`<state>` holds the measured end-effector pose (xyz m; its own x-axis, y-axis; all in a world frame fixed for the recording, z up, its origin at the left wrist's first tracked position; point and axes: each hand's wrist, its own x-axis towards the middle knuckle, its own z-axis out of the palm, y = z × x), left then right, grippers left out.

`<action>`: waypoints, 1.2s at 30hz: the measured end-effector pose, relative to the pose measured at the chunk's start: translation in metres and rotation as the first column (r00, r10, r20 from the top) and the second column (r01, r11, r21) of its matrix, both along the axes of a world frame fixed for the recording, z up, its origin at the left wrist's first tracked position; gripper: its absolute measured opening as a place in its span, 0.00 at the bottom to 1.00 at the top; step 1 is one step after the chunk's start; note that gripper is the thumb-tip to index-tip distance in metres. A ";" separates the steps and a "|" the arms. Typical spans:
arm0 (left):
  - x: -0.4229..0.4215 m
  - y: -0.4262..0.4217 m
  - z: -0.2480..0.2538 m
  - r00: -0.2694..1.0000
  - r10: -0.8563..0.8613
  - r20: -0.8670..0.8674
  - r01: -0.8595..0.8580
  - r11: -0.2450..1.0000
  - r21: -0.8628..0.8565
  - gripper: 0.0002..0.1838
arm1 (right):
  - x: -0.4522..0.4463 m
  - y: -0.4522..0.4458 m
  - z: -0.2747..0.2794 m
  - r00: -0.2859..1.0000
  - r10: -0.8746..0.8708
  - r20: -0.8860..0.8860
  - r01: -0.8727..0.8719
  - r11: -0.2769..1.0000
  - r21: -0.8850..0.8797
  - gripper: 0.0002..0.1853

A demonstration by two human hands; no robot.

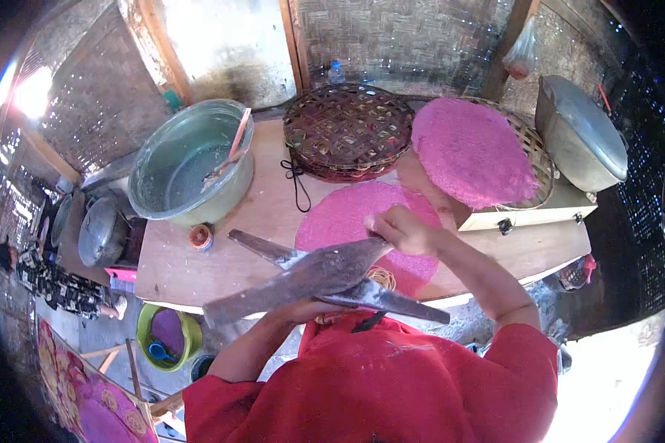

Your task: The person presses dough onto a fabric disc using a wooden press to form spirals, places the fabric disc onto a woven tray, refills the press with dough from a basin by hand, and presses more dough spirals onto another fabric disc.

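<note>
A dark wooden hand press (295, 284) made of two crossing bars is held in front of my chest, with white paste smeared on the bars. My right hand (399, 230) is closed around the far right end of its upper bar. My left hand (312, 311) is under the lower bar, gripping it from below, with its fingers mostly hidden. Beneath and beyond the press, a round pink mat of fine strands (347, 210) lies on the table. A small coil of tan loops (382, 277) shows beside the bars; I cannot tell what it is.
A large green basin (144, 177) with a stick across it stands left on the wooden table (192, 273). Stacked woven trays (347, 129) lie at the back. Another pink mat (473, 151) and a metal pot (584, 133) are at right. A small jar (201, 238) sits near the basin.
</note>
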<state>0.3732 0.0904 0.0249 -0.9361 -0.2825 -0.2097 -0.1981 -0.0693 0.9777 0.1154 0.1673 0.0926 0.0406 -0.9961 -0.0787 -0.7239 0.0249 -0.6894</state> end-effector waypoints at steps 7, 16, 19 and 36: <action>0.072 -0.051 0.019 0.811 0.572 -0.125 -0.530 0.807 0.261 0.13 | -0.008 0.038 -0.125 0.954 -0.295 0.055 0.299 0.951 -0.083 0.11; 0.097 -0.071 0.053 0.529 0.800 -0.283 -0.846 0.525 -0.099 0.09 | 0.024 0.059 -0.167 0.928 -0.346 -0.138 0.316 0.927 -0.204 0.15; 0.102 -0.084 0.052 0.498 0.810 -0.311 -0.862 0.502 -0.072 0.09 | 0.030 0.052 -0.156 0.907 -0.353 -0.232 0.287 0.918 -0.275 0.16; 0.133 -0.138 0.055 0.536 0.787 -0.304 -0.826 0.563 0.001 0.10 | 0.055 0.048 -0.165 0.815 -0.536 -0.218 0.464 0.831 -0.307 0.14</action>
